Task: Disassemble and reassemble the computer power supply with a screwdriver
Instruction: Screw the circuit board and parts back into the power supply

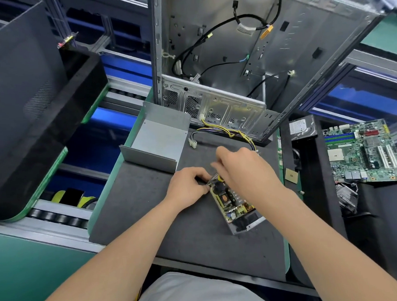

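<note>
1. Two hands meet at the far end of the open power supply [236, 208]. It lies on the dark surface [174, 232] just in front of the person, with its circuit board bare in the metal tray.
2. Its long axis runs on a slant, from the far-left end under the hands to the near-right end, which lies free.
3. The left hand [188, 185] has its fingers curled. Its grip is narrow and pinches the far-left corner of the tray (a dark bit shows between the fingertips, and I cannot tell what it is).
4. The right hand [244, 168] hangs over the same end from the right, back to the camera, fingers bent down and blurred. I cannot tell whether its grip holds anything. A yellow-and-black piece [220, 178] peeks out just beneath it and may be the screwdriver.
5. The coming move turns on this: the working spot sits directly under the right grip and just beside the left. The right hand looks better placed to drive and the left to steady the tray.
6. The metal cover [160, 138] lies well apart at the far left, open side up. The wire harness [228, 131] trails from the far end toward the computer case [236, 107].
</note>
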A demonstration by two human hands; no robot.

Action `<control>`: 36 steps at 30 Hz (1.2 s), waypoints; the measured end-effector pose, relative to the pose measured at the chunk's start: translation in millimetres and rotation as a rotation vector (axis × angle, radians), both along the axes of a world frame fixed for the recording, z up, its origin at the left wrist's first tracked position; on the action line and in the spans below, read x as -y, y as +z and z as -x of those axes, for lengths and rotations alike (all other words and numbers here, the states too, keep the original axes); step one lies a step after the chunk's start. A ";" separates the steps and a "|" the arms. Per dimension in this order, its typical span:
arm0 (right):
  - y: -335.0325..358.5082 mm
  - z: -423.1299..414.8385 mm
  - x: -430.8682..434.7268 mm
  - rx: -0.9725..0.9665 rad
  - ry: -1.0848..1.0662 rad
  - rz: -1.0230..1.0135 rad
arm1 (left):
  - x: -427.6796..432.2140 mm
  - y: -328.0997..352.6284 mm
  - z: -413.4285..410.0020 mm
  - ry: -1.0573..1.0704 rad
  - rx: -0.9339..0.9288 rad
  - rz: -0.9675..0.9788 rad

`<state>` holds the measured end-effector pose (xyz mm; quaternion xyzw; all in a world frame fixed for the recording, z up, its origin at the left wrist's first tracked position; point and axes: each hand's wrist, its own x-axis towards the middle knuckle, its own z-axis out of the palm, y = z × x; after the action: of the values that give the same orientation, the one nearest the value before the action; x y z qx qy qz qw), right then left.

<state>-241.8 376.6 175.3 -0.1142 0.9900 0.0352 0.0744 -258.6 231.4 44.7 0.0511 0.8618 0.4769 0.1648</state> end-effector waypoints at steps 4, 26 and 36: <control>1.9 -2.4 -9.5 0.053 -0.031 0.019 | 0.0 2.1 -0.9 -0.008 -0.006 -0.001; 4.4 -3.4 13.8 0.061 0.034 0.123 | -0.4 2.8 -1.2 0.024 0.026 -0.024; 12.6 1.5 -0.3 0.168 0.277 0.038 | -0.7 0.9 0.9 0.018 0.034 -0.026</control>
<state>-243.3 376.9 187.9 -0.2537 0.9556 0.0168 0.1493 -259.5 232.1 45.6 0.0373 0.8530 0.4906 0.1744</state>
